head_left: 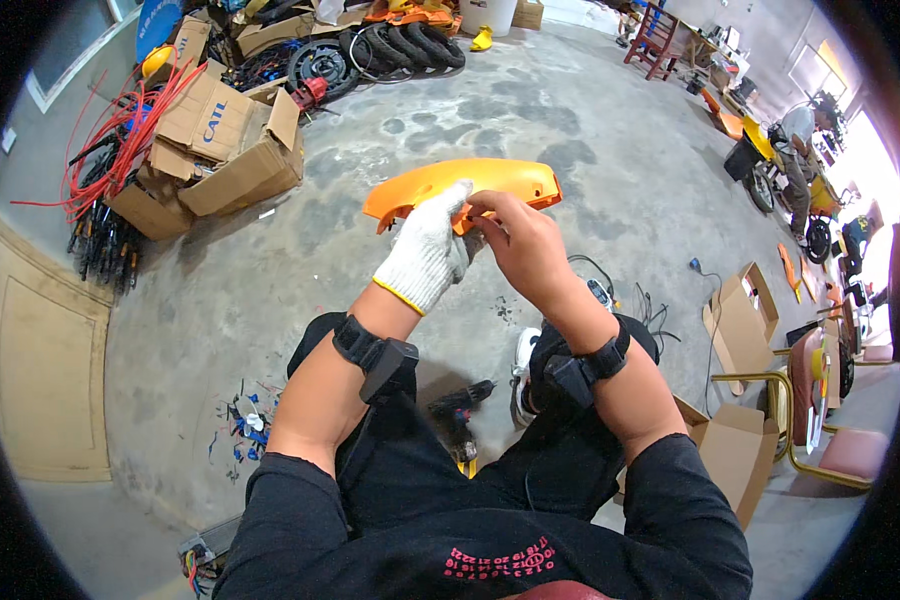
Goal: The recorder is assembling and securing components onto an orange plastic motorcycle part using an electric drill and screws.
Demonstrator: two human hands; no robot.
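Observation:
An orange, curved plastic panel (480,172), like a piece of motorbike bodywork, is held up in front of me above the floor. My left hand (425,250), in a white knit glove with a yellow cuff, grips its near edge. My right hand (526,248) is bare. Its thumb and fingers are pinched together at the panel's near edge, right beside the gloved fingertips. Whatever sits in that pinch is too small and covered to make out. Between my legs a dark power drill (457,408) rests low down.
Opened cardboard boxes (232,150) and red cable (135,130) lie at the left, with several tyres (410,48) behind. Small blue parts (252,420) are scattered on the floor. A carton (738,450) and a chair (855,455) stand at the right. Farther off, a person (798,165) is beside a motorbike.

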